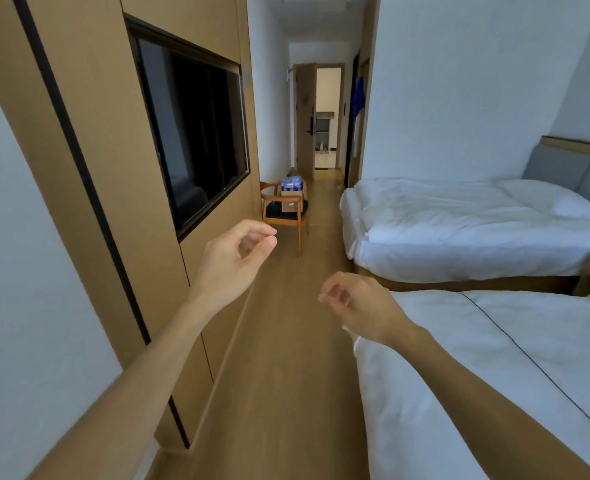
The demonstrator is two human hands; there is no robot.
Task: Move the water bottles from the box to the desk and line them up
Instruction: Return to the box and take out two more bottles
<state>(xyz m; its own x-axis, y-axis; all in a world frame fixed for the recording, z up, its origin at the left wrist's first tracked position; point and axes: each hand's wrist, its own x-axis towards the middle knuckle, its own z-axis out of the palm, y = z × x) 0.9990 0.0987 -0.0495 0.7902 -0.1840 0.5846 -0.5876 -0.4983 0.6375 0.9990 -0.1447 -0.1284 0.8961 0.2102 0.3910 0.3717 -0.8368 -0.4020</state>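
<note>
A cardboard box (292, 197) stands on the seat of a wooden chair (284, 216) far down the room by the left wall. Several water bottles (292, 183) with blue labels fill its open top. My left hand (236, 258) is raised in front of me with loosely curled fingers and holds nothing. My right hand (355, 304) hangs lower and to the right, its fingers also loosely curled and empty. Both hands are far from the box. No desk is in view.
A wood-panelled wall with a dark TV (193, 129) runs along the left. Two white beds (477, 220) (494, 375) line the right side. A wooden floor aisle (286, 341) leads between them toward the chair and an open door (305, 119) beyond.
</note>
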